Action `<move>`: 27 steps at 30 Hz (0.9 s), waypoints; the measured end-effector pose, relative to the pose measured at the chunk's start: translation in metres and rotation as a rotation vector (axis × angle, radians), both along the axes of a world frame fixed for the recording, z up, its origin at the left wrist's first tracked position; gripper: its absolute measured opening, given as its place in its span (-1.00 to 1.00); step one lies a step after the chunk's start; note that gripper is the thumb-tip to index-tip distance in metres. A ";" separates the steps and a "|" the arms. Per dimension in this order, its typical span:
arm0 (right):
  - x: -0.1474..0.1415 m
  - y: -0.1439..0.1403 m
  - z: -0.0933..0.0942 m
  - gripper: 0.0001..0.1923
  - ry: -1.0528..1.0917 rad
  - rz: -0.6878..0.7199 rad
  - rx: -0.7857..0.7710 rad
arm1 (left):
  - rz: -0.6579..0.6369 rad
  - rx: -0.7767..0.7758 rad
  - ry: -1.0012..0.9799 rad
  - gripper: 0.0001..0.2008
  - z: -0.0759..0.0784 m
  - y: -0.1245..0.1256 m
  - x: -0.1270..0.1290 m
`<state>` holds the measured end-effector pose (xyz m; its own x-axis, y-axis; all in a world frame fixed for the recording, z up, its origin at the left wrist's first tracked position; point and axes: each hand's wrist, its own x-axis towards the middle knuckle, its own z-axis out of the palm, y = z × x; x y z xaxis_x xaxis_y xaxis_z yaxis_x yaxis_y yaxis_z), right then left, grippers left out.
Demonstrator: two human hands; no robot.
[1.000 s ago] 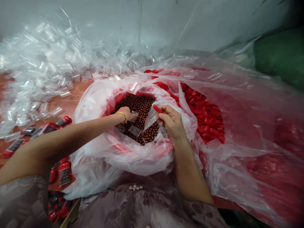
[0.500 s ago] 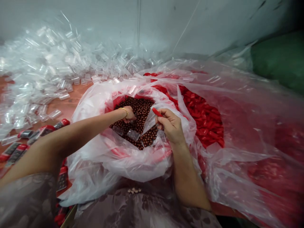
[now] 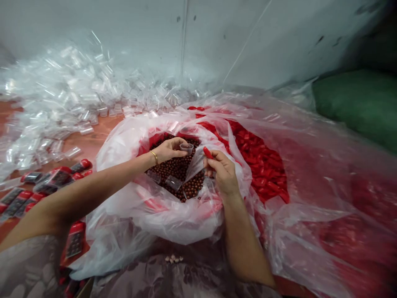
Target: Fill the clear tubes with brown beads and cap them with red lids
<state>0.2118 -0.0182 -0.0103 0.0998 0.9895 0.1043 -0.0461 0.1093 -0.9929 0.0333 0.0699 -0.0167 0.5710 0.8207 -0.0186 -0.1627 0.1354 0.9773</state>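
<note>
My left hand (image 3: pixel 170 149) holds a small clear plastic tube (image 3: pixel 186 148) by its side, lifted just above a heap of small brown balls (image 3: pixel 178 167). The balls fill a clear bag (image 3: pixel 161 207) lined with red in front of me. My right hand (image 3: pixel 221 169) pinches a red cap (image 3: pixel 207 152) between thumb and fingers, a short way right of the tube. Two more clear tubes (image 3: pixel 172 182) lie on the balls below my hands.
A large clear bag of red caps (image 3: pixel 263 161) lies to the right. A pile of empty clear tubes (image 3: pixel 62 99) covers the back left of the reddish surface. Filled, red-capped tubes (image 3: pixel 46 182) lie at the left. A green sack (image 3: pixel 359 103) sits at the far right.
My left hand has come up out of the brown balls and now holds a clear tube higher and further right. My right hand has stayed in place with the red cap.
</note>
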 end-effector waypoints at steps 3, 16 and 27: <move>0.001 0.001 -0.002 -0.78 0.010 -0.004 -0.002 | -0.065 0.046 -0.052 -0.56 0.005 -0.012 -0.010; -0.006 0.009 -0.003 -0.73 -0.709 -0.089 0.089 | 0.042 -0.121 -0.130 -0.51 0.008 -0.017 -0.022; -0.068 0.048 -0.008 -0.76 -1.699 0.668 0.083 | 0.357 0.037 -0.215 -0.64 0.016 -0.008 -0.026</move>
